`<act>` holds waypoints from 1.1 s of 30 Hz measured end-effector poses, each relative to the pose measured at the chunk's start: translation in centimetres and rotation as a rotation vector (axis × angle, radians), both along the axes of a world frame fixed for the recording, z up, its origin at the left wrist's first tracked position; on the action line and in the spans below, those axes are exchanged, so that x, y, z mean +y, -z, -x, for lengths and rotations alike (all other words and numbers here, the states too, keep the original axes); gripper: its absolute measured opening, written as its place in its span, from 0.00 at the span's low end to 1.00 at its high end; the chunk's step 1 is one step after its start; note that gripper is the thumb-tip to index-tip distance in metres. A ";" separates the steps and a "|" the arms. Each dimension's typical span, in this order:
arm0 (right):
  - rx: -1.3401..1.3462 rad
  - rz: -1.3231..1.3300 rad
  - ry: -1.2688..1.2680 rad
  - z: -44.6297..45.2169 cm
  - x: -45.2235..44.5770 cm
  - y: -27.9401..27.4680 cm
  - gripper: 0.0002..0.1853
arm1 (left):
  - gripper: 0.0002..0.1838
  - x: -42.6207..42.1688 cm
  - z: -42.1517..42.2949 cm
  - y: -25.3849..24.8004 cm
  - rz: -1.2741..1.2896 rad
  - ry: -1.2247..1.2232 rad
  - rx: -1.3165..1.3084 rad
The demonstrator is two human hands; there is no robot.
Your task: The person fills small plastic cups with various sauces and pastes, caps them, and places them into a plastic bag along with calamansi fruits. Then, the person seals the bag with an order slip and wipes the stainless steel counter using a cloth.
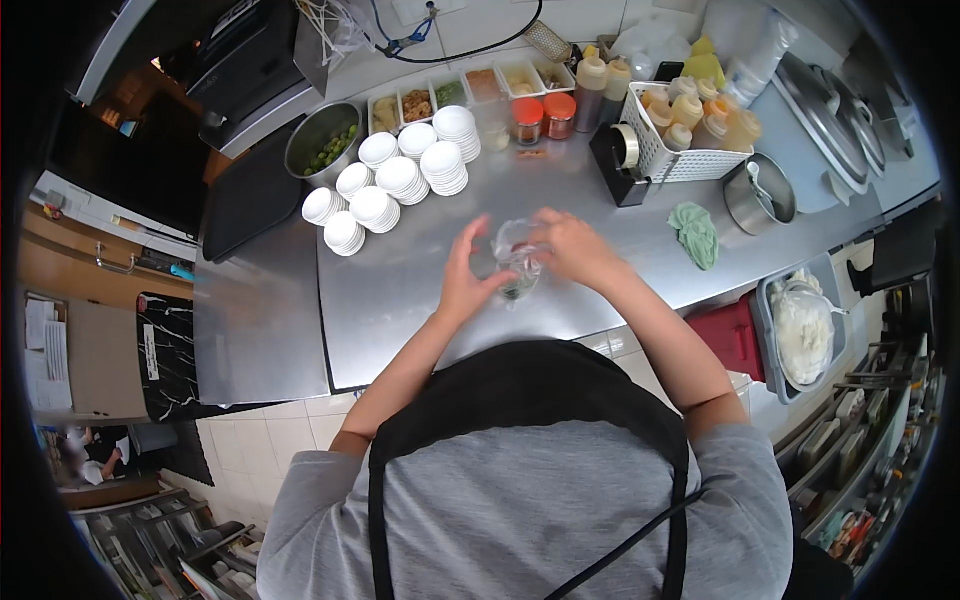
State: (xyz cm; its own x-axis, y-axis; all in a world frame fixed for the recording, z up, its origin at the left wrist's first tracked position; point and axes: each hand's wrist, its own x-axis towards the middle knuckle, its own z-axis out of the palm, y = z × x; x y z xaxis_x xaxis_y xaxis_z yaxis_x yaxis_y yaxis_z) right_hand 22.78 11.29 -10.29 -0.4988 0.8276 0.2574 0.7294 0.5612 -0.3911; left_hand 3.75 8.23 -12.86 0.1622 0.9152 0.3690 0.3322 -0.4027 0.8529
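Observation:
A small clear plastic bag (518, 262) with something dark green and reddish inside is between my hands above the steel counter. My left hand (469, 272) is at its left side, thumb and fingers spread apart, with the thumb tip close to the bag. On the other side my right hand (572, 248) has its fingers closed on the bag's upper right part. The plastic is blurred, so its exact outline is unclear. Stacks of small white bowls (400, 180) stand on the counter to the left, beyond my left hand.
Behind are a steel pot of green limes (328, 145), food trays (450, 95) and red-lidded jars (543, 118). A tape dispenser (618, 165), white bottle basket (688, 160), green cloth (695, 236) and steel pot (760, 195) lie right. A person (100, 455) stands far left.

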 end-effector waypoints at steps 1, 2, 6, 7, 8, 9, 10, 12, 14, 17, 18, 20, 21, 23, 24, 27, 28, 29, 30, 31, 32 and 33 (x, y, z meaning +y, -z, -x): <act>0.000 -0.006 0.004 0.0 0.1 -0.5 0.09 | 0.27 0.5 -0.4 1.4 -0.017 -0.034 -0.015; 0.053 0.107 0.006 0.2 0.2 -1.0 0.09 | 0.31 1.0 -0.8 2.7 -0.026 -0.051 -0.022; 0.208 -0.049 -0.070 2.1 -1.2 -2.6 0.09 | 0.39 2.0 -3.6 5.7 -0.062 0.058 0.308; 0.204 -0.053 -0.067 2.4 -1.3 -2.5 0.09 | 0.37 2.4 -4.4 7.1 0.118 0.056 0.060; 0.200 -0.047 -0.044 2.5 -1.4 -2.1 0.09 | 0.34 2.9 -4.9 8.4 0.296 0.055 -0.188; 0.197 -0.041 -0.021 2.6 -1.3 -2.1 0.09 | 0.34 3.2 -4.9 8.9 0.293 0.059 -0.191; 0.195 -0.043 -0.018 2.3 -1.2 -2.2 0.09 | 0.30 3.5 -4.9 9.4 0.257 0.070 -0.125; 0.283 0.031 0.088 1.5 -1.3 -2.5 0.09 | 0.26 3.6 -4.8 9.7 0.224 0.081 -0.058; 0.345 0.083 0.075 0.4 -1.3 -2.7 0.09 | 0.20 3.6 -4.8 9.1 0.246 0.095 -0.143; 0.308 0.113 0.036 -1.9 -1.2 -2.0 0.09 | 0.20 3.5 -4.7 7.0 0.336 0.140 -0.203; 0.213 0.091 0.007 -2.0 -1.2 -2.3 0.08 | 0.20 3.4 -4.7 6.2 0.335 0.138 -0.205; 0.162 0.028 0.032 -2.1 -1.9 -3.0 0.07 | 0.23 3.1 -4.7 4.7 0.428 0.149 -0.168; 0.113 -0.032 0.062 -2.1 -2.2 -3.5 0.06 | 0.23 3.1 -4.7 5.3 0.428 0.149 -0.169; 0.099 -0.185 0.044 -0.4 -2.3 -3.9 0.05 | 0.26 3.1 -4.9 6.9 0.383 0.177 -0.306; 0.092 -0.261 0.036 0.3 -2.2 -3.6 0.06 | 0.26 3.1 -4.9 7.4 0.386 0.180 -0.304; 0.012 0.074 0.052 2.0 -1.2 -2.2 0.05 | 0.28 3.5 -5.0 7.9 0.178 0.218 -0.024; 0.013 0.071 0.051 1.7 -1.0 -2.4 0.05 | 0.27 3.5 -5.1 8.0 0.276 0.223 -0.158; 0.150 0.063 -0.017 0.8 -0.9 -2.7 0.05 | 0.26 3.4 -5.1 8.1 0.376 0.224 -0.294; 0.288 0.058 -0.087 0.3 -1.1 -3.1 0.04 | 0.26 3.4 -4.7 7.9 0.378 0.220 -0.295; 0.287 0.060 -0.089 0.0 -1.2 -3.2 0.04 | 0.24 3.4 -4.2 7.8 0.237 0.246 -0.108; 0.338 0.121 -0.046 -0.4 -1.4 -3.2 0.04 | 0.23 3.4 -4.0 7.6 0.095 0.270 0.078; 0.388 0.181 -0.001 -0.6 -1.5 -3.2 0.03 | 0.23 3.3 -4.2 7.7 0.097 0.269 0.075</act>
State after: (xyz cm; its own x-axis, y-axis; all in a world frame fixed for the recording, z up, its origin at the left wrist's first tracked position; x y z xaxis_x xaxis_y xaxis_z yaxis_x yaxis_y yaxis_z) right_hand 23.40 9.84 -7.07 -0.3941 0.8764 0.2768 0.5082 0.4587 -0.7290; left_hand 7.90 11.55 -20.57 0.4276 0.8657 0.2600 0.2881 -0.4032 0.8686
